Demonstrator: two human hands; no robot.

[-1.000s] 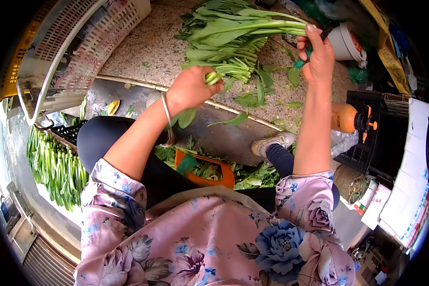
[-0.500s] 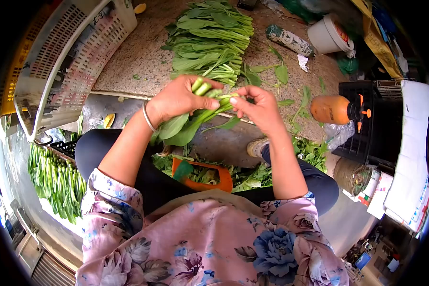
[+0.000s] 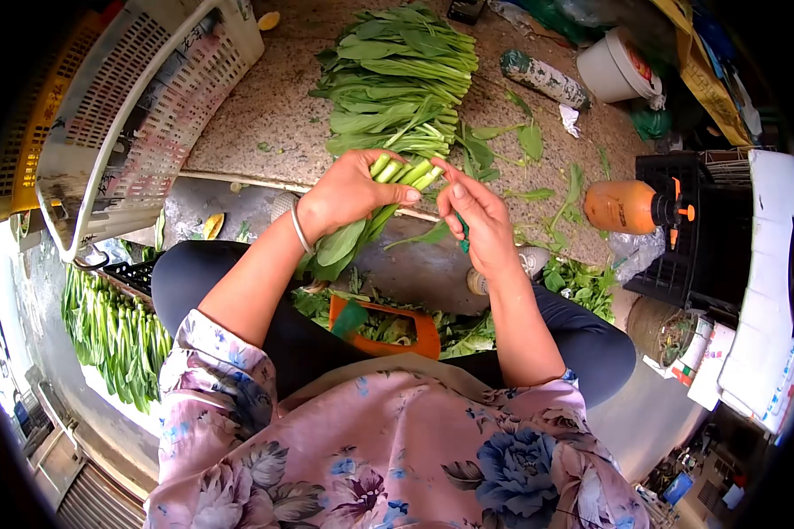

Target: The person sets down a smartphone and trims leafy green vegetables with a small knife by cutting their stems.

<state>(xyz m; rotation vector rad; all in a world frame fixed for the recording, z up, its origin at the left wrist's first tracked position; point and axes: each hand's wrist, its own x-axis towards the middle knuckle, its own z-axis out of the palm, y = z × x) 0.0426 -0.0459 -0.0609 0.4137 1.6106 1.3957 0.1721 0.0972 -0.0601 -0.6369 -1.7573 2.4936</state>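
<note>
My left hand (image 3: 351,196), with a bangle on its wrist, is closed around a small bunch of green leafy stems (image 3: 403,173). The cut ends point up and right, and the leaves hang below the palm. At the right of the stem ends is my right hand (image 3: 476,214), its fingers curled; a bit of something dark green shows in its palm, too hidden to name. Beyond both hands a large pile of leafy greens (image 3: 397,75) lies on the speckled stone slab (image 3: 273,115), stems to the right.
White perforated basket (image 3: 163,115) at upper left; bundled greens (image 3: 115,335) below it. Loose leaves (image 3: 529,141), a wrapped roll (image 3: 545,79), a white tub (image 3: 617,66) and an orange spray bottle (image 3: 622,207) at right. An orange basket (image 3: 426,335) stands between the legs.
My right hand has come down from the pile with a stem, which has joined the bunch in my left hand. My left hand has gathered more stems. The view has shifted.
</note>
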